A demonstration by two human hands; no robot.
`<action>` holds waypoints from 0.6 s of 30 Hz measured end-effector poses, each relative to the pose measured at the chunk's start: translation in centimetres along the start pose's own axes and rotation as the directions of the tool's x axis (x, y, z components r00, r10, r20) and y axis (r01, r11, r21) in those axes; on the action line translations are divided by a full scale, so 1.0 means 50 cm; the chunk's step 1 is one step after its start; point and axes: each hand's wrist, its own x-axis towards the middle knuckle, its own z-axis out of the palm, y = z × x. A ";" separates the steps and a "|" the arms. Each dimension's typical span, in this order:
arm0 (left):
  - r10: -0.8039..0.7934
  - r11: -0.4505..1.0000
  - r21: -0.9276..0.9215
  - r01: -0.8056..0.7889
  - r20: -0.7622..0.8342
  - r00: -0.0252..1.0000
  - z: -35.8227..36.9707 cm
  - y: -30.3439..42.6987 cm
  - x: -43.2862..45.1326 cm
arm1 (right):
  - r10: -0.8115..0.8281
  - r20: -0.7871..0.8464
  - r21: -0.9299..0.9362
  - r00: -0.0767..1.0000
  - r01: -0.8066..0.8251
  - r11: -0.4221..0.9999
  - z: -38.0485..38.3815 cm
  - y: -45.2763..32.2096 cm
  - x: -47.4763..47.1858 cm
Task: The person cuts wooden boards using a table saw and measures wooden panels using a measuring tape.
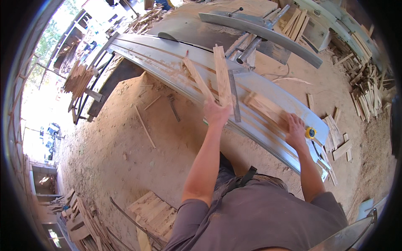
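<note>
My left hand (217, 111) grips the near ends of wooden pieces, a broad board (222, 75) and a narrower one (197, 75), which spread apart away from me. They are over the metal sliding table (276, 91) of a panel saw. My right hand (295, 127) rests at the near right end of some wooden boards (267, 108) lying on that table; the fingers partly hide the end. A yellow tape measure (310, 132) sits just right of my right hand. Between the hands, beside the broad board, lies a flat metal bar (234, 95).
Beyond the sliding table are a dark round blade (168, 36) and a long curved-looking metal fence (260, 29). Offcuts (342, 150) lie on the ground at right. Sticks and a metal tool (173, 107) lie on the dirt floor at left. A plank panel (155, 213) is behind at lower left.
</note>
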 end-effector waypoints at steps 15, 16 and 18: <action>0.185 0.956 0.199 -0.216 0.164 0.969 0.006 -0.025 0.253 | 0.827 -0.383 0.160 0.411 -0.852 0.498 0.173 -0.189 -0.188; 0.185 0.949 0.227 -0.219 0.160 0.970 0.003 -0.029 0.259 | 0.866 -0.362 0.182 0.346 -0.885 0.429 0.169 -0.203 -0.177; 0.082 0.961 0.253 -0.110 0.118 0.990 0.026 -0.035 0.274 | 0.888 -0.384 0.153 0.254 -0.931 0.333 0.163 -0.222 -0.162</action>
